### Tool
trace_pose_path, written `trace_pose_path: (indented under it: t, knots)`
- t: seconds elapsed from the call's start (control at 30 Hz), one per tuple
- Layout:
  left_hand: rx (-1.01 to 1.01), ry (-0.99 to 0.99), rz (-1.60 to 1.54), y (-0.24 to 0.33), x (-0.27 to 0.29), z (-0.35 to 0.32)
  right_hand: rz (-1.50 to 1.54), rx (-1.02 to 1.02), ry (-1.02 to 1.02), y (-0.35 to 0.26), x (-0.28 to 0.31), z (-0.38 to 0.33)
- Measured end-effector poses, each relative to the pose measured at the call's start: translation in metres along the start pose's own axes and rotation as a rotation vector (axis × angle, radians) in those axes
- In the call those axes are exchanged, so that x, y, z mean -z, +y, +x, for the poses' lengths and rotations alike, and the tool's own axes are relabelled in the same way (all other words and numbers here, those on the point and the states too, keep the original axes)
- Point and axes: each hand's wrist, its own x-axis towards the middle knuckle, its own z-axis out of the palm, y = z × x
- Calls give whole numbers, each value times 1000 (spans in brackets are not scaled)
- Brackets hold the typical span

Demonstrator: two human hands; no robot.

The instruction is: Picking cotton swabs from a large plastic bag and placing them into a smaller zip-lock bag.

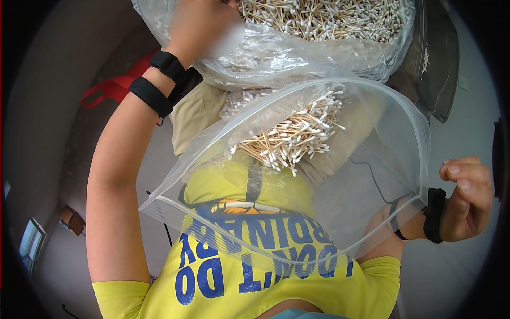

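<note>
Small bag: a clear zip-top bag (340,159) held open in front of the person's chest, its mouth rim arching wide between the two hands; a bundle of cotton swabs (289,139) with pale wooden sticks and white tips lies in its upper part, well left of the right hand's fingers
Big bag: a large clear plastic bag (276,58) above the small one, full of loose swabs (324,18), its crumpled lower wall touching the small bag's upper edge
Signs: blue printed letters on the yellow shirt (239,276), seen through the small bag's lower wall; no label visible on either bag
Edges and room: the small bag's zip rim runs from below the left forearm across to the right wrist; grey floor lies open beside the right hand, and a dark case (438,64) stands above it
Left hand: the left hand (199,26) is raised at the big bag's left rim; its fingertips are out of sight, so I cannot tell how far they open
Right hand: the right hand (467,199) is loosely curled, fingers (462,170) bent inward and narrow, just right of the small bag's corner; whether they pinch the rim cannot be told
Wrists: black bands (159,85) on both
</note>
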Motion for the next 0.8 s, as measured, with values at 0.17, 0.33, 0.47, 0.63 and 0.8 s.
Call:
trace_pose_path:
  t: [0.17, 0.33, 0.47, 0.63, 0.8]
  knots:
    - [-5, -3, 6, 1, 1, 1, -47, -95, 273, 31, -13, 12]
    - [5, -21, -1, 1, 1, 1, -19, -343, 409, 70, -27, 36]
    - [2, -11, 6, 5, 2, 3, 107, -400, 329, 90, -39, 51]
    - [-107, 66, 67, -16, -6, -2, 361, -361, 240, 120, -60, 81]
    - [-47, 33, 24, -4, 1, 2, 286, -370, 206, 135, -74, 123]
